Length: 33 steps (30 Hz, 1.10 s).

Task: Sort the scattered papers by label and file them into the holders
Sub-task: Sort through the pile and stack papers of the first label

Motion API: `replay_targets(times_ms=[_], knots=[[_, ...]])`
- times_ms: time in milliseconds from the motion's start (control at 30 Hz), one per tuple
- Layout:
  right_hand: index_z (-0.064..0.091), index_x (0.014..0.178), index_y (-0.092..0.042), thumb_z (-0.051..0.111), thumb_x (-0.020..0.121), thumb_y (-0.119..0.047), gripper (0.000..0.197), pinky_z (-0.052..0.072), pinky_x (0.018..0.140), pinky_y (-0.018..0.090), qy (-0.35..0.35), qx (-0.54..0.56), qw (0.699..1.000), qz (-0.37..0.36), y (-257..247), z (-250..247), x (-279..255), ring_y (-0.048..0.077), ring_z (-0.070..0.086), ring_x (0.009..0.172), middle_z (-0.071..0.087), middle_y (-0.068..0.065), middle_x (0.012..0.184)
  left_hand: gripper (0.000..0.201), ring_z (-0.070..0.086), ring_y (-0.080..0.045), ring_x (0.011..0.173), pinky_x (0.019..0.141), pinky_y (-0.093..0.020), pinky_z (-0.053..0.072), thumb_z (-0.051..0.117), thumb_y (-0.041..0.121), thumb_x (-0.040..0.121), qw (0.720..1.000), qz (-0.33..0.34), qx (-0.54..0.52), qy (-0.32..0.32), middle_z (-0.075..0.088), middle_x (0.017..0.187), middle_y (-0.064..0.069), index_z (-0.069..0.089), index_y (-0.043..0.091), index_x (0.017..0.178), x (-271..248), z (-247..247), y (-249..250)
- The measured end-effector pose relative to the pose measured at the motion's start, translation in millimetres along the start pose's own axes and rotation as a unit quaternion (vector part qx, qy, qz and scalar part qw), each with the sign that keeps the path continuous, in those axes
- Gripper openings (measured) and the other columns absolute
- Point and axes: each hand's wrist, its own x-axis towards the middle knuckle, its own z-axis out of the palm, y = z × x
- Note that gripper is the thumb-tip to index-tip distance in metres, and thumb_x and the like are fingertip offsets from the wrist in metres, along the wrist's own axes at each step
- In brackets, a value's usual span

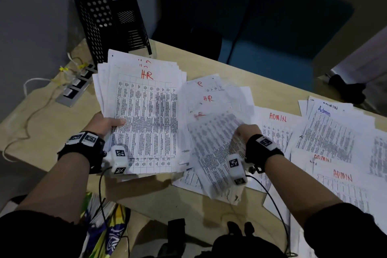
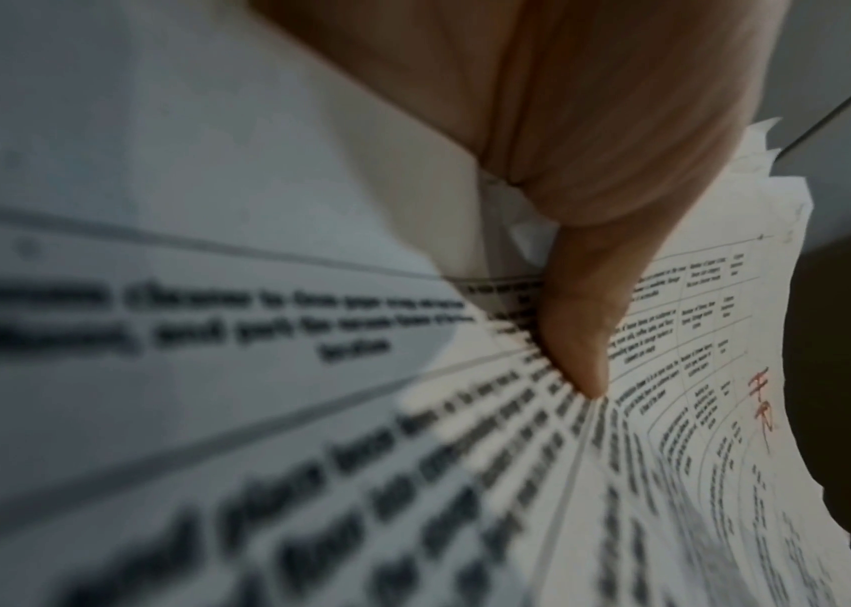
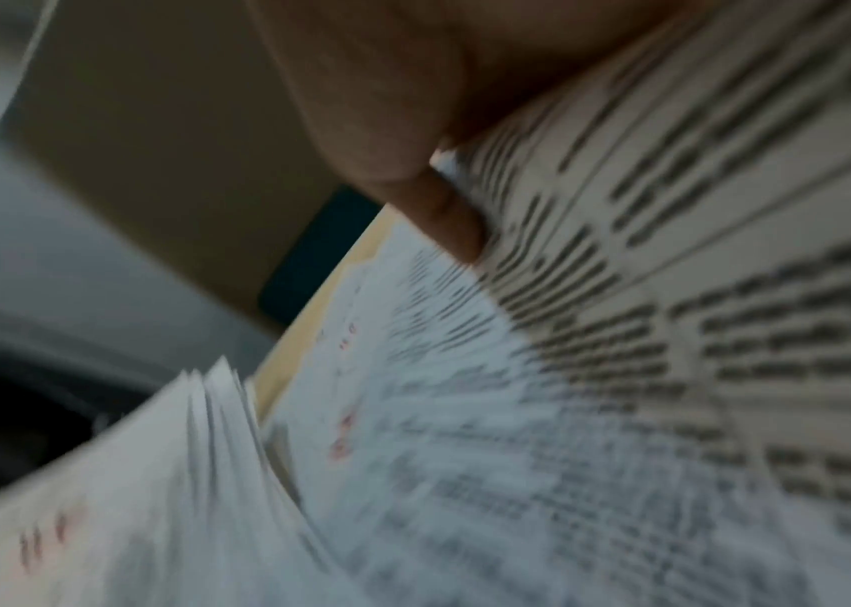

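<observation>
Desk [image 1: 240, 73]; HR stack [image 1: 146, 111] in left hand [image 1: 104, 123]

Two file holders [image 1: 109, 21] stand side by side at the far left corner of the bench [image 1: 240, 69], against the wall. Just left of them a power strip [image 1: 76, 86] lies on the bench, its cable trailing toward the near left edge. In front of the holders, the left hand [image 1: 104, 123] holds a stack of HR papers [image 1: 144, 115] above the bench, thumb on top. To the right of that stack, the right hand [image 1: 247, 132] grips a loose sheet [image 1: 213, 148] over more HR sheets [image 1: 209, 98] spread on the bench. Farther right, ADMIN papers [image 1: 326, 132] lie overlapping, reaching the near right edge.
</observation>
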Motion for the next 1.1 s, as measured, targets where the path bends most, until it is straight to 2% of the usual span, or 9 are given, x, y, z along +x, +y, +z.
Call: replay_targets(times_ms=[67,167,333,500,567,700,833,967,1100], knots=[[0.057,0.123,0.002,0.052,0.093,-0.008,0.032,0.048,0.093,0.030,-0.018,-0.009,1.000,0.022,5,-4,-8,0.031,0.059,0.115,0.061,0.018,0.123,0.040,0.065,-0.033,0.100,0.097,-0.048,0.046,0.066,-0.004,0.084,1.000,0.003,0.009,0.004,0.069,0.104,-0.015,0.060,-0.003,0.124,-2,1,3],[0.056,0.118,0.001,0.052,0.090,-0.014,0.032,0.047,0.099,0.036,-0.009,0.042,0.997,0.070,15,9,-8,0.034,0.058,0.113,0.059,0.020,0.125,0.037,0.065,-0.031,0.095,0.096,-0.045,0.046,0.065,-0.005,0.085,0.999,0.008,0.030,0.014,0.067,0.105,-0.016,0.060,-0.004,0.122,-3,6,5],[0.037,0.137,0.005,0.062,0.075,-0.036,0.078,0.048,0.096,0.040,-0.002,0.231,0.960,0.158,20,22,-7,0.036,0.054,0.117,0.050,0.021,0.133,0.039,0.063,-0.035,0.102,0.101,-0.050,0.044,0.067,-0.003,0.083,0.998,0.009,0.055,0.036,0.067,0.111,-0.020,0.059,-0.006,0.122,-4,11,2],[0.049,0.095,-0.002,0.056,0.088,-0.010,0.013,0.045,0.064,0.025,0.026,0.238,0.965,0.106,16,20,-26,0.021,0.052,0.063,0.054,0.010,0.074,0.039,0.061,-0.033,0.099,0.092,-0.041,0.044,0.066,-0.004,0.085,0.998,0.006,0.056,0.039,0.065,0.106,-0.019,0.057,-0.006,0.123,-7,12,-2],[0.051,0.086,-0.002,0.053,0.092,-0.012,0.011,0.039,0.050,0.021,0.075,0.196,0.976,0.059,14,16,-27,0.022,0.052,0.063,0.054,0.009,0.073,0.039,0.061,-0.034,0.101,0.094,-0.042,0.044,0.067,-0.002,0.085,0.998,0.006,0.058,0.039,0.065,0.108,-0.020,0.058,-0.007,0.123,-8,11,-2],[0.057,0.076,-0.004,0.053,0.091,-0.014,0.018,0.038,0.050,0.019,0.156,0.171,0.973,-0.019,8,-10,-16,0.016,0.049,0.053,0.056,0.008,0.068,0.041,0.061,-0.033,0.099,0.090,-0.040,0.044,0.067,-0.003,0.084,0.998,0.000,0.059,0.038,0.065,0.107,-0.019,0.057,-0.007,0.124,-8,5,-4],[0.068,0.102,0.001,0.066,0.083,-0.015,0.025,0.046,0.057,0.023,0.144,0.184,0.971,-0.047,0,-26,14,0.025,0.059,0.072,0.066,0.016,0.087,0.043,0.059,-0.031,0.097,0.092,-0.040,0.043,0.069,-0.005,0.083,0.996,0.004,0.070,0.046,0.065,0.111,-0.020,0.058,-0.005,0.124,-7,2,-6],[0.037,0.136,-0.005,0.075,0.075,-0.025,0.075,0.049,0.090,0.040,0.087,0.141,0.986,0.022,-8,-25,31,0.036,0.051,0.115,0.042,0.020,0.134,0.041,0.058,-0.030,0.096,0.086,-0.037,0.043,0.067,-0.006,0.084,0.995,0.001,0.084,0.050,0.063,0.109,-0.020,0.057,-0.007,0.123,-5,3,-9],[0.033,0.137,0.003,0.078,0.076,-0.022,0.080,0.049,0.083,0.035,0.048,0.138,0.989,0.032,-15,-24,41,0.034,0.053,0.114,0.049,0.019,0.129,0.042,0.057,-0.030,0.095,0.085,-0.035,0.042,0.066,-0.007,0.084,0.994,-0.004,0.089,0.056,0.062,0.108,-0.020,0.054,-0.007,0.125,0,6,-14]])
